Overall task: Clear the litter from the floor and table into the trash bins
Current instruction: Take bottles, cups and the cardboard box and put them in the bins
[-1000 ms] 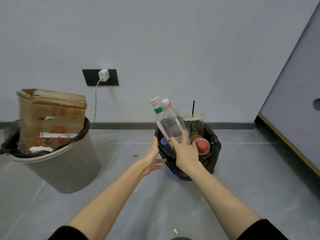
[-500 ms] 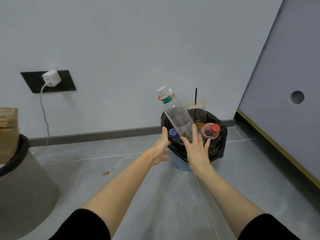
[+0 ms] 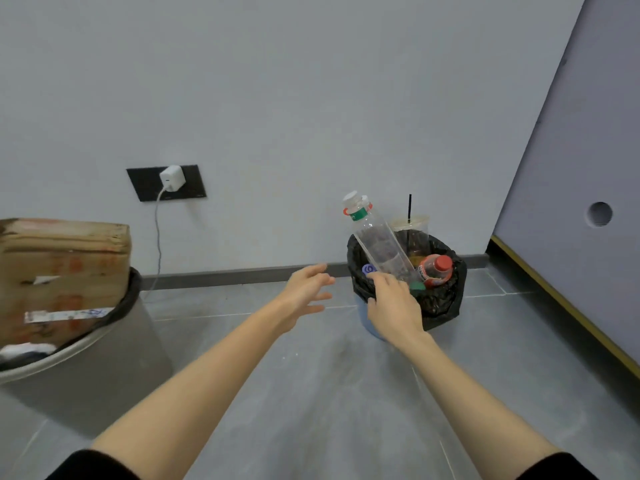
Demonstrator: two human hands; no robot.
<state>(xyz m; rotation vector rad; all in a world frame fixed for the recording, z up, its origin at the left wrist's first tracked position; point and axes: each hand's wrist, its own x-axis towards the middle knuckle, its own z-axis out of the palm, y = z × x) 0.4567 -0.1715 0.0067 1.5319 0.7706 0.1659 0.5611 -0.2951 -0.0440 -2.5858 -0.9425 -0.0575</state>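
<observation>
A small blue bin lined with a black bag (image 3: 446,299) stands on the floor against the wall. Two clear empty bottles (image 3: 379,244) stick up out of it, leaning left. Beside them in the bag lie a red-capped bottle (image 3: 434,270) and a plastic cup with a black straw (image 3: 414,233). My right hand (image 3: 393,306) hovers at the bin's front rim, just below the clear bottles, fingers loosely bent and holding nothing. To the left of the bin, my left hand (image 3: 308,292) is in the air with its fingers spread and empty.
A large grey bin (image 3: 104,368) with a black liner stands at the left, a cardboard box (image 3: 65,268) jutting from it. A white charger (image 3: 172,177) is plugged into a black wall socket, its cable hanging down. A purple panel (image 3: 571,237) closes off the right side.
My right hand has let go of the two clear bottles, which now stand in the small bin, and has drawn back to the rim. My left hand moved away to the left.
</observation>
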